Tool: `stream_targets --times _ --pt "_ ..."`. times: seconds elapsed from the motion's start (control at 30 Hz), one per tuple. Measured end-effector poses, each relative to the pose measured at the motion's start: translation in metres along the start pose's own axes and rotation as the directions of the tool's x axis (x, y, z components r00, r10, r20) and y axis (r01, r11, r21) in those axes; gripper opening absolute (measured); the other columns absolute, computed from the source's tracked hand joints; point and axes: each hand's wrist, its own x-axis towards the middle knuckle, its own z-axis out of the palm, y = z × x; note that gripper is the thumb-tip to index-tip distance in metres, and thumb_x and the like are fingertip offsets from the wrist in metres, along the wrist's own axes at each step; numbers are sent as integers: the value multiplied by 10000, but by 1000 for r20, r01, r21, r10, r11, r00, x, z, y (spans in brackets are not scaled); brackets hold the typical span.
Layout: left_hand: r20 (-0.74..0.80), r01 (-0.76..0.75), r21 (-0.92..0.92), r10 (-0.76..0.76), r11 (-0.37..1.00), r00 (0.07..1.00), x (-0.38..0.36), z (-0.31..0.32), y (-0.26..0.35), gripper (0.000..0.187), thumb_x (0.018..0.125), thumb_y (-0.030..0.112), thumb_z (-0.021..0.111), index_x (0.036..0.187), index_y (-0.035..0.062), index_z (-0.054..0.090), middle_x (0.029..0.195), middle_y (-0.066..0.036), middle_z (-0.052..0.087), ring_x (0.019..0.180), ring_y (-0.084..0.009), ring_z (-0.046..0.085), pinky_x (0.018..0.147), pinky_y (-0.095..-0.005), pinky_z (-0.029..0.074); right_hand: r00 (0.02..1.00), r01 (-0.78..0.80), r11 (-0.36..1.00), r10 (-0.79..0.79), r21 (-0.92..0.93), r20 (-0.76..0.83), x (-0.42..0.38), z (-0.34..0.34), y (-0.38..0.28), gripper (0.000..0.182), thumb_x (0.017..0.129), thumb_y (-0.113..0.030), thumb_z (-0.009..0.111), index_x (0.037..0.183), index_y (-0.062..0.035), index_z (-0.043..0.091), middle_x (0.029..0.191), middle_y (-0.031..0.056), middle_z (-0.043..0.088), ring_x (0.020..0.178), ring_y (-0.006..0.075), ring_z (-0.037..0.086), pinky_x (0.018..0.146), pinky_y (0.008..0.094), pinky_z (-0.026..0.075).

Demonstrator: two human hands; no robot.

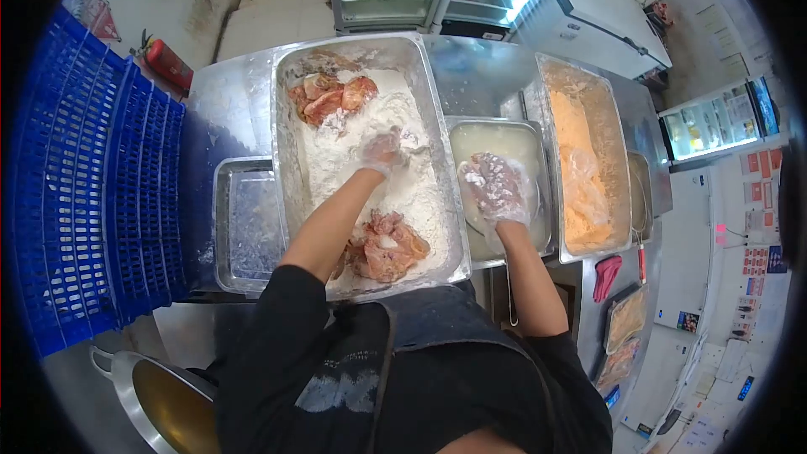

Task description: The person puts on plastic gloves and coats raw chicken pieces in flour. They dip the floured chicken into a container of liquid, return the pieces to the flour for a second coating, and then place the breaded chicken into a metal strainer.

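My left hand (382, 153), in a clear plastic glove, is down in the white flour (336, 151) of a large metal tray (456, 227). Its fingers are blurred and partly hidden by flour, so their grip does not show. Raw chicken pieces (332, 99) lie behind it in that tray, and more raw chicken (388, 248) rests nearer my body. My right hand (514, 208), also gloved, grips a flour-dusted piece of raw chicken (489, 176) over a smaller metal pan (545, 193) of cloudy liquid.
Right of the pan stands a tray (624, 193) of orange crumb-like coating with a plastic bag (580, 172) on it. A shallow metal tray (220, 235) sits at left, beside stacked blue crates (143, 193). A pot (126, 387) holds yellowish liquid. Glass-door fridges (437, 0) stand behind.
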Motion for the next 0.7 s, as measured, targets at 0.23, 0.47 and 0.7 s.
stream_targets --times 0.23,0.47,0.7 --pt "102 -234 209 217 950 971 -44 -49 -15 488 852 244 379 1312 88 331 1309 -169 375 1217 -312 338 1035 -375 255 971 219 975 -222 40 93 54 26 -61 741 719 -341 593 1332 -59 287 1208 161 483 1103 304 465 925 344 374" --pt "470 472 -880 -225 -45 854 -94 -78 2 434 903 322 364 1260 79 413 1188 -91 518 1039 -207 515 878 -412 405 954 285 933 -299 219 32 77 82 -68 912 602 -249 675 1352 -32 204 1129 209 514 1003 332 522 887 357 413" --pt "124 -53 -548 143 835 982 -95 -67 -38 410 896 308 402 1251 106 432 1207 -109 506 1104 -231 483 894 -374 422 989 147 848 -125 509 -77 111 89 -52 565 651 -143 648 1185 -72 476 985 138 588 884 178 564 753 286 470"
